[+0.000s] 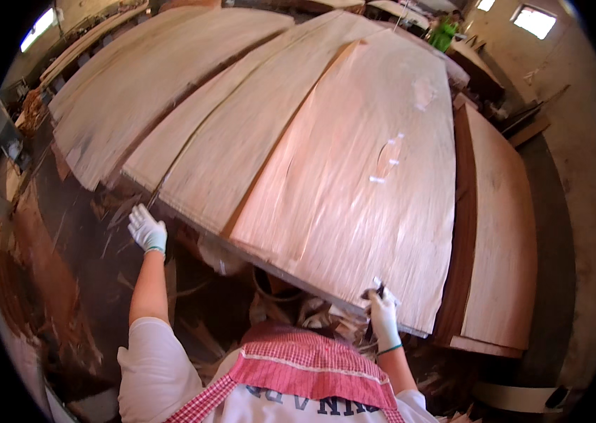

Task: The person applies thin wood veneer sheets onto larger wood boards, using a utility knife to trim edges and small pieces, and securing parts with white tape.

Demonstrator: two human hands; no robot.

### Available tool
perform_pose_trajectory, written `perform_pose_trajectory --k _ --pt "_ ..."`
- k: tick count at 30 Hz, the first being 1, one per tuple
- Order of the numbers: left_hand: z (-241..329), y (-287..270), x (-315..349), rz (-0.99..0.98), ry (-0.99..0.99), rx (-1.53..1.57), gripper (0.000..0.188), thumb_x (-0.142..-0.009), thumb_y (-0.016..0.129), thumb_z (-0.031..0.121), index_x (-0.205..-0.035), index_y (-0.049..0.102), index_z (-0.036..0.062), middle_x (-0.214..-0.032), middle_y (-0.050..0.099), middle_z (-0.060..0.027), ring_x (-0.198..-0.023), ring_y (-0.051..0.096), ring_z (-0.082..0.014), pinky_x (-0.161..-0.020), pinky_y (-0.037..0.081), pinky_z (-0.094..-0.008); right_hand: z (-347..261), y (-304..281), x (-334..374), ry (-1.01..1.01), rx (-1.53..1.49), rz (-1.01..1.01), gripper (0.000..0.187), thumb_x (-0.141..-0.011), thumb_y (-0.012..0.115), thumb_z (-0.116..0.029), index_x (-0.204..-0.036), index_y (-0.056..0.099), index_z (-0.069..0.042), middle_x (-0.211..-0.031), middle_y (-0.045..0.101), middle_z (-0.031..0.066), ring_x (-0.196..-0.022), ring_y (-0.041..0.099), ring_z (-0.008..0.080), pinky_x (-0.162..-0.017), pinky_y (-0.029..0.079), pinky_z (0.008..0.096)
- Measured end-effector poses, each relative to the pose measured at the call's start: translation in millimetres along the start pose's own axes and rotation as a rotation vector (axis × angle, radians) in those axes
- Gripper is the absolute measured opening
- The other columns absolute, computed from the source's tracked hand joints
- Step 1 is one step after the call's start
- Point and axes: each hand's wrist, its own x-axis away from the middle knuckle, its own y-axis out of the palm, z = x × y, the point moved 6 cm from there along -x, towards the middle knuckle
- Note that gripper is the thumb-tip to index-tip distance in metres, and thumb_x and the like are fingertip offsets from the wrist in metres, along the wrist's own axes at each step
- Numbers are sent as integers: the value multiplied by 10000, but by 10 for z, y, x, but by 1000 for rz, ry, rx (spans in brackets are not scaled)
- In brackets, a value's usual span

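Note:
Wood veneer sheets (354, 155) are stacked on a broad pile before me, with a pinkish one on top whose left edge curls up slightly. Short strips of white tape (377, 179) cross a split in that sheet. My left hand (147, 230), in a white glove with a green cuff, has its fingers stretched out by the near left corner of the pile. At the sheet's near edge on the right, my gloved right hand (384, 317) is closed around a small dark tool (379, 290). A whitish bit shows beside the tool; its exact kind is unclear.
Another veneer stack (164, 77) lies at the left, and a narrower stack (502, 233) at the right. Torn veneer scraps (51, 282) litter the left floor, with more scraps beneath the near edge. A person in green (444, 32) is far off at the back right.

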Motion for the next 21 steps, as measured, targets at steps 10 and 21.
perform_pose_trajectory --k 10,21 --pt "163 -82 -282 -194 428 399 339 -872 566 366 -943 610 37 -922 656 -246 -911 617 -437 -779 491 -525 756 -132 519 137 -85 23 224 -946 567 -252 -955 651 -45 -719 572 -37 -550 487 60 -490 379 222" --pt "1130 -173 2577 -778 500 1060 347 -870 618 340 -848 604 -6 -785 628 -261 -746 612 -446 -618 465 -491 -957 1154 69 -186 61 -159 257 -927 573 -264 -918 684 -32 -633 559 2 -509 476 79 -463 391 270"
